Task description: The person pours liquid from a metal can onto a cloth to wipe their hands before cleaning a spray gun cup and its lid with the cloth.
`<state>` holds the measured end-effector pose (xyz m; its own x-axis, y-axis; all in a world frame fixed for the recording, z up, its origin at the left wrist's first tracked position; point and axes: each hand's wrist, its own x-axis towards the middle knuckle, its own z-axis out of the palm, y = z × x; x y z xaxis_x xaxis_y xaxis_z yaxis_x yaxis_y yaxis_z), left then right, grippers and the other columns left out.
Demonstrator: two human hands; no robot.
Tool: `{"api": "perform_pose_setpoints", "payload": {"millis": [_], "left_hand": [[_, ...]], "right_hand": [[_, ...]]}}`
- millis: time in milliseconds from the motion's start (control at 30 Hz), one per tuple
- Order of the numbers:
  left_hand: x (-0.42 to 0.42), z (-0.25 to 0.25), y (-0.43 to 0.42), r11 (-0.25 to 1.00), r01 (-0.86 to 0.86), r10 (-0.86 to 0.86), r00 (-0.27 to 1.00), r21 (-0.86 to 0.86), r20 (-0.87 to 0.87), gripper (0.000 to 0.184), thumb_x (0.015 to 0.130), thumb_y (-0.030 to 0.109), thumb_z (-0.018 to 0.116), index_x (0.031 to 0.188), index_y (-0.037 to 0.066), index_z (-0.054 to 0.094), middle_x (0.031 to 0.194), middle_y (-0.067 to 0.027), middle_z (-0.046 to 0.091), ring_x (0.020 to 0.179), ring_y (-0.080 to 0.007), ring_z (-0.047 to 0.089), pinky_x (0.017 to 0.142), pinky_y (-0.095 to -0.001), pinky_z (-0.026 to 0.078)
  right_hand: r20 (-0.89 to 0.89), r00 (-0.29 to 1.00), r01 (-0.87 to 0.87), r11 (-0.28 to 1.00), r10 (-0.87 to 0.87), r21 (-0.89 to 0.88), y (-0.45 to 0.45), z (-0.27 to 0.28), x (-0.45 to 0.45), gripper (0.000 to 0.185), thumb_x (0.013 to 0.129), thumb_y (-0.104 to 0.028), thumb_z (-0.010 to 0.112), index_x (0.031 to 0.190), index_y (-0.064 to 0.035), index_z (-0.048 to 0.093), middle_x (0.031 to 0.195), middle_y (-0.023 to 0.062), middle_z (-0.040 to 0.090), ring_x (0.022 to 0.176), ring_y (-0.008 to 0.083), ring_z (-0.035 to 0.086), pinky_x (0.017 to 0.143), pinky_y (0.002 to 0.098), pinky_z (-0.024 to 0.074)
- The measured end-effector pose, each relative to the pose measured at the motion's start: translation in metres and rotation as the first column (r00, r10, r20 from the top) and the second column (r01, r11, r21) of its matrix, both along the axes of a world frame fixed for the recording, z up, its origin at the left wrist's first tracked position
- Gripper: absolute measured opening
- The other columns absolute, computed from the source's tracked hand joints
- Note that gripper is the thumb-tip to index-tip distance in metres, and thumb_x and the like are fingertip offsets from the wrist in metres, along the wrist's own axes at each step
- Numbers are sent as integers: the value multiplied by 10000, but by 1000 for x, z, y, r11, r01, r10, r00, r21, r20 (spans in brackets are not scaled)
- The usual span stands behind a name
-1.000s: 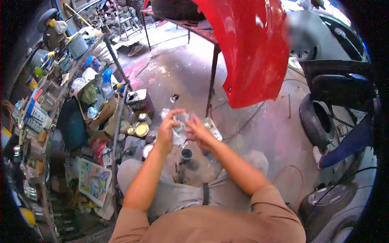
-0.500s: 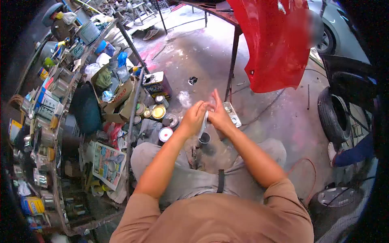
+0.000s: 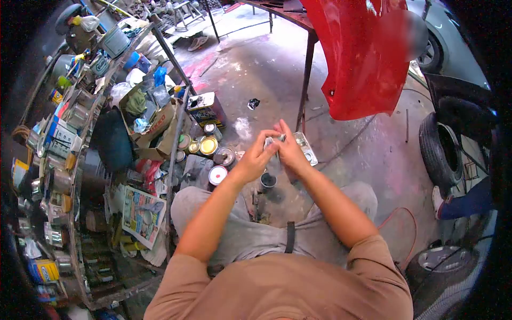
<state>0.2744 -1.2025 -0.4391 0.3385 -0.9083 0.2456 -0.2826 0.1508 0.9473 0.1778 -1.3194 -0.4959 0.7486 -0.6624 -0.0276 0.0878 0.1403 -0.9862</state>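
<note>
My left hand [image 3: 255, 159] and my right hand [image 3: 292, 153] meet in front of me above the floor. Between them is a pale, crumpled piece of cloth or paper [image 3: 274, 143]; its exact kind is unclear. Both hands are closed around it, fingers bent, partly hiding it. Just below the hands stands a small cup with dark contents [image 3: 269, 180]. Left of my left hand are an open tin with a yellowish inside [image 3: 208, 146], a grey-topped tin [image 3: 224, 156] and a white-lidded can [image 3: 217, 175]. Behind my right hand lies a whitish tray [image 3: 305, 148].
A crowded shelf rack [image 3: 80, 160] runs along the left. A rectangular metal can [image 3: 207, 109] stands beside it. At upper right hangs a red car panel [image 3: 362, 64] near a table. A tyre [image 3: 439, 152], a person's leg [image 3: 465, 204] and a red hose [image 3: 413, 224] are at right.
My hands have shifted slightly, and the pale piece, earlier hanging down from the left fingers, is now bunched higher between both hands. The cup below shows more fully.
</note>
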Motion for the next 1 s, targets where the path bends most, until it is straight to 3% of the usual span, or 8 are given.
{"api": "perform_pose_setpoints", "payload": {"millis": [133,233,333,467,567,733,867,1000], "left_hand": [[6,-11,-4,1000,-17,15,996,15,92,294,1050,279,455,1107,35,609,954,-74,623,921,-162,581,852,-327,466],[26,-14,-1,968,-197,190,980,157,60,333,1045,299,462,1084,16,634,952,-89,668,885,-180,609,809,-332,475],[45,-12,-9,937,-330,346,920,112,-184,406,1034,350,471,1188,-3,600,1106,-123,669,1043,-206,616,873,-349,472],[-9,-50,-20,920,-361,385,906,153,-178,502,1023,330,479,1384,-19,459,1251,-214,618,1172,-302,593,997,-379,443],[-27,-58,-10,885,-355,325,934,301,146,493,1014,279,476,1382,-48,446,1288,-289,577,1195,-400,575,996,-423,445],[-55,-64,10,893,-263,158,943,364,293,492,943,48,518,1409,-68,412,1313,-333,533,1248,-458,510,1022,-454,428],[-30,-53,-14,912,-406,347,831,48,435,512,940,83,511,1430,-25,413,1382,-324,476,1292,-454,469,1080,-465,381],[-1,-73,-20,842,-204,-114,837,499,535,492,992,251,409,1405,-17,429,1324,-311,527,1223,-477,505,1099,-532,346]], "right_hand": [[35,998,-43,998,45,-45,12,19,-9,859,893,-120,618,1564,-31,89,1593,223,205,1395,310,373,1089,380,378],[-119,991,-113,896,68,-429,18,49,-19,875,855,-98,623,1557,-17,108,1596,233,183,1417,353,337,1104,431,363],[-300,946,-215,450,-124,-867,30,35,-19,892,829,-130,638,1541,23,124,1594,247,158,1418,394,321,1121,516,325],[-366,854,-307,209,-370,-928,48,-8,-11,903,830,-231,638,1525,67,144,1599,271,103,1440,443,253,1143,601,229],[-492,683,-460,206,-540,-864,50,-24,-11,906,835,-249,635,1529,61,140,1599,283,81,1426,481,252,1127,632,228],[-582,573,-527,285,-576,-801,27,-46,-18,798,885,-307,588,1548,-53,224,1598,258,130,1399,496,290,1077,679,271],[-706,521,-649,315,-480,-693,47,-36,-11,733,923,-301,561,1547,-79,247,1608,258,102,1413,530,234,1098,695,209],[-737,466,-693,315,-490,-648,79,-50,1,688,959,-389,471,1542,-80,278,1626,217,78,1436,542,145,1110,710,141]]}}
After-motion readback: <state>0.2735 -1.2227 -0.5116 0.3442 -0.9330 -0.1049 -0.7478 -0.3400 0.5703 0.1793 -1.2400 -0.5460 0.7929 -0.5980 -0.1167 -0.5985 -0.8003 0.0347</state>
